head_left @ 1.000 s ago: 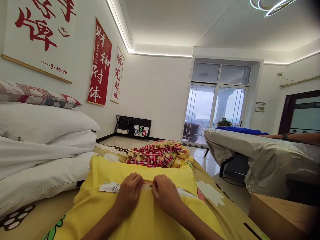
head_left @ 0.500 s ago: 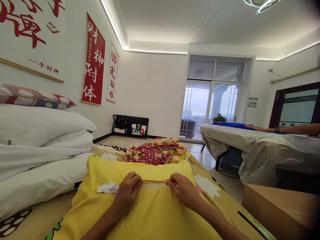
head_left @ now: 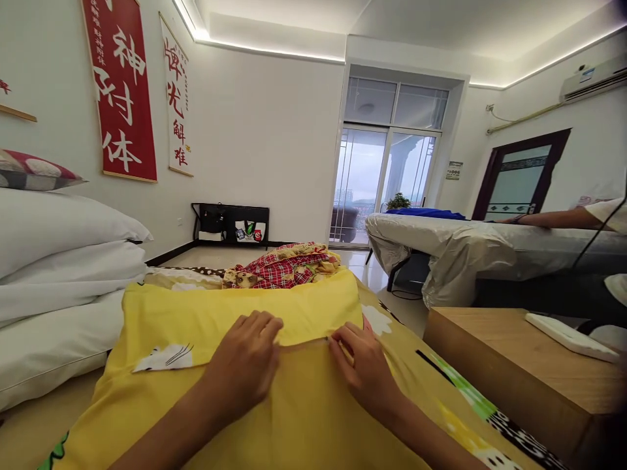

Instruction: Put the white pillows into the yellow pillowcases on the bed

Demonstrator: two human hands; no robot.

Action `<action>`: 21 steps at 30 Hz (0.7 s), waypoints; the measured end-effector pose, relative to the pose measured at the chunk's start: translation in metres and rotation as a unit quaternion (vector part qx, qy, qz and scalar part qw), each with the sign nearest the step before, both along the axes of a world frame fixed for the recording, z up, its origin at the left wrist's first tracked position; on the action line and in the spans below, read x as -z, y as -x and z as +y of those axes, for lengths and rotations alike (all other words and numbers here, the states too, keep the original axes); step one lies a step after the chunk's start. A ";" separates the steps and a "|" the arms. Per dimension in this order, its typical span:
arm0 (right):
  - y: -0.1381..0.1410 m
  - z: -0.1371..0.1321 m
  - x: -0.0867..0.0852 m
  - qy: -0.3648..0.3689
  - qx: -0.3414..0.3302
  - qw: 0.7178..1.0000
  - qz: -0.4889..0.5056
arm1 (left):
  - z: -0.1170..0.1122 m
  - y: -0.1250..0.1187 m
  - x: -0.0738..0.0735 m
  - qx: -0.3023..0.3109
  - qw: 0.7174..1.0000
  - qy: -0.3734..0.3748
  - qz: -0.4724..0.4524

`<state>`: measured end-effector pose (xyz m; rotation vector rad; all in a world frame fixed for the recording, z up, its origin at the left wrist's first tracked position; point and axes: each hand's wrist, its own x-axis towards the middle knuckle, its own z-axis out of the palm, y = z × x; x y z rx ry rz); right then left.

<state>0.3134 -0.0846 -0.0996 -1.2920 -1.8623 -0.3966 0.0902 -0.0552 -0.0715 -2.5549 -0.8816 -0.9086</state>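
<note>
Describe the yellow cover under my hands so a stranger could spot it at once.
Start from the tan, flower-patterned bedding beside the stacked white pillows. On it, under the left hand and right hand, lies the yellow cover. Unlike the red plaid cloth beyond it, it's mostly plain yellow, with a white whiskered patch towards its left.

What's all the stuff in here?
Yellow cloth: one, yellow, centre
Flowered sheet: one, tan, underneath
Plaid cloth: one, red, centre
Pillow stack: one, white, left
Checked pillow: one, multicoloured, atop stack
Scrolls: three, red, white, left
Rack: one, black, back
Glass doors: two, pale, back
Plant: one, green, near doors
Covered table: one, whitish, right
Blue cloth: one, blue, tabletop
Box: one, brown, lower right
Door: one, dark, right
Air conditioner: one, white, right
Someone's arm: one, at table
Left hand, right hand: two, on yellow cloth
</note>
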 end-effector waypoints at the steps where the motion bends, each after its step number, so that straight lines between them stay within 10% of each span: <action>1: 0.005 0.000 0.000 -0.012 -0.004 1.000 0.002 | -0.003 -0.008 -0.005 0.009 1.000 -0.004 0.027; 7: 0.015 -0.011 0.003 -0.066 -0.032 0.997 0.037 | 0.005 -0.038 -0.006 0.013 0.991 0.022 0.134; 21: -0.002 -0.026 0.039 -0.208 -0.002 0.978 0.020 | 0.008 -0.059 0.028 0.039 0.998 -0.052 0.008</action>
